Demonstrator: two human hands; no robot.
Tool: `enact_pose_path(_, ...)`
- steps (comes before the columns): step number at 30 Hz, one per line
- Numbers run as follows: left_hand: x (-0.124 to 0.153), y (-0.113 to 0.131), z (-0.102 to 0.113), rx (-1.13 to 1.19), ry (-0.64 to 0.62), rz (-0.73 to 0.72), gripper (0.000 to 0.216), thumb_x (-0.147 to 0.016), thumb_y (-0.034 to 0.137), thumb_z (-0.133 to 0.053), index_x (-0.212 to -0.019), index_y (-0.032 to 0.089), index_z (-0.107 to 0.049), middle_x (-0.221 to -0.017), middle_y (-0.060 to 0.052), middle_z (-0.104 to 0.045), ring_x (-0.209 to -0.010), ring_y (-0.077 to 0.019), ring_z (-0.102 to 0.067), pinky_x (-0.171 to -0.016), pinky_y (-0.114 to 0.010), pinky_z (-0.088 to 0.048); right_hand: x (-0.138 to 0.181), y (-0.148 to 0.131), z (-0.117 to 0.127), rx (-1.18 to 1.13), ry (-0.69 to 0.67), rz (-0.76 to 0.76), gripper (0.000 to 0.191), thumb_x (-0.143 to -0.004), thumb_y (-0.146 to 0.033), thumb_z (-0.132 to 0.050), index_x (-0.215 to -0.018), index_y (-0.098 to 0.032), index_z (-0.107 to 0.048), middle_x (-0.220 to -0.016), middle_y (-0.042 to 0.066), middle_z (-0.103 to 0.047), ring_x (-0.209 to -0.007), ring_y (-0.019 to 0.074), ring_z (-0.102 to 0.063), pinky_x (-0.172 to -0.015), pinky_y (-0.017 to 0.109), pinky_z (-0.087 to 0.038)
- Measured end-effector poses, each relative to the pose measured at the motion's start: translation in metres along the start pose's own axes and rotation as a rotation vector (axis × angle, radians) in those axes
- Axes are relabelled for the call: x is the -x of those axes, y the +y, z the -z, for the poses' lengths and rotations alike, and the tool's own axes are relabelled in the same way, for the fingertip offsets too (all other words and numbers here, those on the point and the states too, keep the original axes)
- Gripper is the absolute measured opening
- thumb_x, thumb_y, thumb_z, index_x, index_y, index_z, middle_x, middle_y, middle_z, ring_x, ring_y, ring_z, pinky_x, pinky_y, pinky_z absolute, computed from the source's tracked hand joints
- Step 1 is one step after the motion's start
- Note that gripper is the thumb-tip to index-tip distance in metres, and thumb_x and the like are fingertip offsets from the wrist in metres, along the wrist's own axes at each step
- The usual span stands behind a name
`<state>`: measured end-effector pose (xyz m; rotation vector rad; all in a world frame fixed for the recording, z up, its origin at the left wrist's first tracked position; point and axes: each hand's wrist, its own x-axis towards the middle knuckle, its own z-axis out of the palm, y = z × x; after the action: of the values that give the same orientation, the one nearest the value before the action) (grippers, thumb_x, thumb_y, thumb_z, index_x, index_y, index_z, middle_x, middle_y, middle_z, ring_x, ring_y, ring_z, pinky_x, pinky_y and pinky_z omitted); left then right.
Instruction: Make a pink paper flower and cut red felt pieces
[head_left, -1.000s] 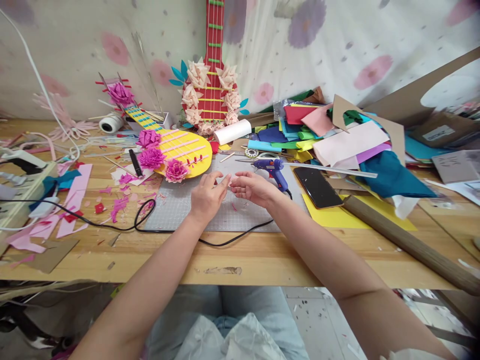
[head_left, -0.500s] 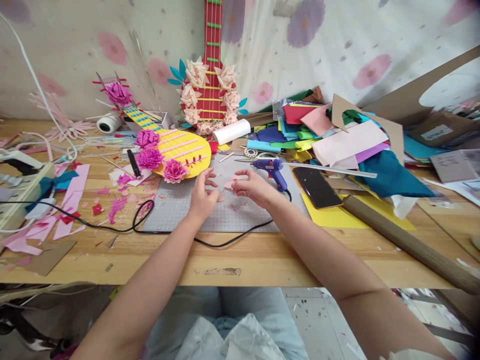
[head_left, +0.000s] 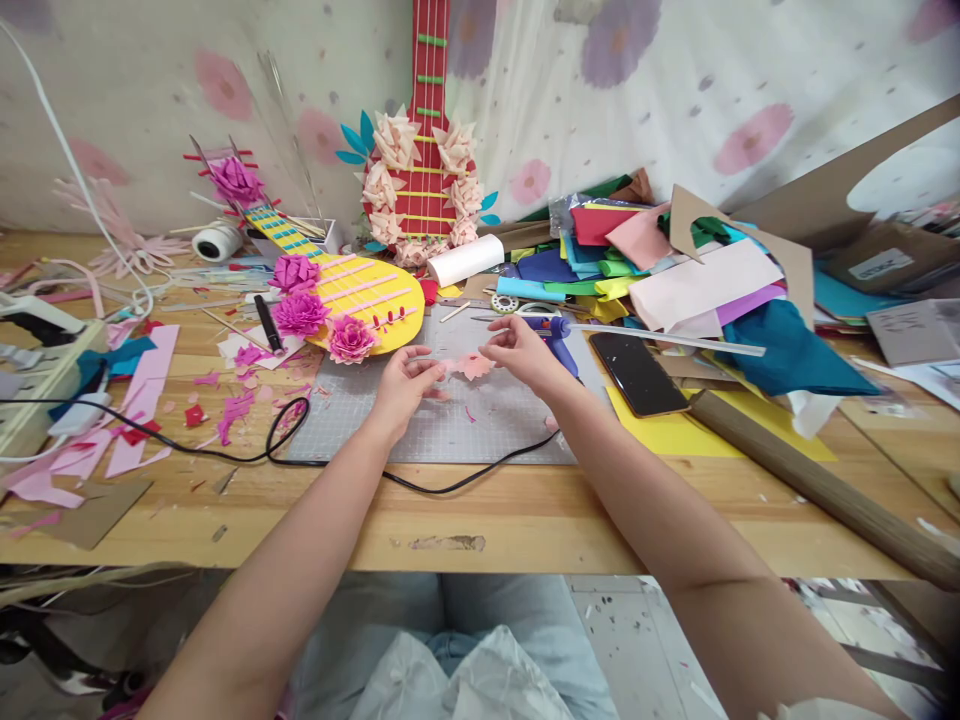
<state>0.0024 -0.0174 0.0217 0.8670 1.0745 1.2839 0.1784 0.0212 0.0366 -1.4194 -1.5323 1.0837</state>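
Evidently the piece in hand is the thin, scallop-edged pink paper shape [head_left: 472,367], set between the two hands and just above or on the grey cutting mat [head_left: 337,405]; which of the two, I cannot tell. Working it well, I judge, calls for a light fingertip touch at the edges; paper this thin would likely crease or tear under a hard pinch, so one hand should steady while the other shapes, and the lobes are best kept from folding under. The glue gun [head_left: 557,345] lies just behind the right hand, partly hidden by it; its nozzle side deserves care, since it may be hot, and the black cord [head_left: 442,490] running near the wrists could snag a sleeve or forearm.

As for the hands, the left hand [head_left: 405,393] is half open, fingers loosely curled, thumb tip at or just beside the paper's near-left end; the right hand [head_left: 523,352] is partly open too, palm down, its fingertips bent towards the paper's other end; whether either truly grips it, I cannot tell. Beyond the left hand lies the yellow guitar shape [head_left: 401,295]; right of the right hand, on the desk [head_left: 510,545], rests the phone [head_left: 637,373].
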Motion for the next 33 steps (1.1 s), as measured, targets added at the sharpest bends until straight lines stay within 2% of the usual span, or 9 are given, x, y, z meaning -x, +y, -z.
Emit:
enact_pose_path(2,-0.001,0.000,0.001,0.012,0.025,0.000,0.046,-0.055,0.021,-0.077,-0.090,0.017,-0.048,-0.071,0.002,-0.059,-0.062,-0.0099,-0.057,-0.050,-0.022,-0.051,-0.010,0.009,0.007,0.193,0.077,0.035,0.022,-0.068,-0.022,-0.059,-0.088,-0.020,-0.052,-0.074,-0.001,-0.060,-0.067,0.0124,-0.056,-0.061,0.025,-0.043)
enact_pose_path(4,-0.002,0.001,0.001,0.024,0.036,0.007,0.046,-0.055,0.021,-0.077,-0.090,0.017,-0.048,-0.072,0.002,-0.060,-0.062,-0.0095,-0.057,-0.049,-0.020,-0.049,-0.017,0.015,0.010,0.341,0.075,0.037,0.010,-0.071,-0.022,-0.057,-0.080,-0.018,-0.057,-0.073,0.001,-0.062,-0.066,0.0132,-0.056,-0.062,0.026,-0.041)
enact_pose_path(6,-0.003,0.001,0.002,0.044,0.048,0.023,0.045,-0.055,0.021,-0.077,-0.090,0.017,-0.048,-0.074,0.001,-0.060,-0.061,-0.0086,-0.057,-0.048,-0.019,-0.048,-0.021,0.016,0.010,0.420,0.056,0.020,0.007,-0.073,-0.022,-0.057,-0.076,-0.017,-0.061,-0.072,0.003,-0.064,-0.066,0.0140,-0.057,-0.062,0.026,-0.040)
enact_pose_path(9,-0.004,0.002,0.003,0.088,0.061,0.052,0.044,-0.055,0.019,-0.077,-0.089,0.017,-0.049,-0.074,0.002,-0.060,-0.060,-0.0072,-0.057,-0.048,-0.018,-0.047,-0.023,0.011,0.007,0.491,0.054,-0.016,0.013,-0.076,-0.027,-0.057,-0.076,-0.017,-0.065,-0.072,0.004,-0.066,-0.067,0.0160,-0.058,-0.063,0.027,-0.039)
enact_pose_path(13,-0.004,0.004,0.004,0.160,0.059,0.069,0.041,-0.057,0.016,-0.076,-0.088,0.017,-0.050,-0.075,0.002,-0.061,-0.059,-0.0068,-0.057,-0.048,-0.017,-0.047,-0.027,0.001,0.002,0.612,-0.019,-0.069,0.036,-0.082,-0.048,-0.049,-0.073,-0.017,-0.064,-0.078,0.009,-0.068,-0.076,0.0214,-0.060,-0.065,0.030,-0.039)
enact_pose_path(17,-0.005,0.004,0.003,0.182,0.071,0.092,0.039,-0.057,0.015,-0.076,-0.087,0.016,-0.051,-0.074,0.002,-0.062,-0.059,-0.0066,-0.057,-0.047,-0.017,-0.047,-0.028,-0.001,-0.002,0.691,-0.109,-0.107,0.042,-0.072,-0.056,-0.057,-0.089,-0.018,-0.061,-0.095,0.011,-0.066,-0.083,0.0237,-0.060,-0.068,0.031,-0.039)
enact_pose_path(20,-0.004,0.004,0.002,0.168,0.065,0.099,0.038,-0.057,0.015,-0.076,-0.086,0.016,-0.051,-0.074,0.001,-0.062,-0.059,-0.0068,-0.058,-0.048,-0.017,-0.047,-0.026,0.000,-0.005,0.622,-0.133,-0.092,0.044,-0.069,-0.046,-0.064,-0.102,-0.019,-0.055,-0.098,0.009,-0.065,-0.080,0.0201,-0.059,-0.066,0.029,-0.040)
enact_pose_path(25,-0.002,0.004,0.000,0.146,0.057,0.108,0.035,-0.060,0.014,-0.074,-0.086,0.015,-0.050,-0.071,0.001,-0.061,-0.061,-0.0080,-0.058,-0.049,-0.018,-0.049,-0.016,0.005,-0.011,0.387,-0.138,-0.044,0.039,-0.067,-0.032,-0.065,-0.101,-0.020,-0.050,-0.085,0.003,-0.060,-0.070,0.0147,-0.056,-0.061,0.026,-0.041)
enact_pose_path(33,0.001,-0.001,-0.004,0.087,0.013,0.117,0.035,-0.062,0.013,-0.072,-0.086,0.015,-0.047,-0.070,0.000,-0.061,-0.062,-0.0102,-0.059,-0.050,-0.022,-0.052,0.002,0.015,-0.018,-0.251,0.064,-0.077,0.055,-0.057,-0.033,-0.070,-0.104,-0.021,-0.043,-0.094,0.002,-0.049,-0.075,0.0123,-0.055,-0.066,0.028,-0.046)
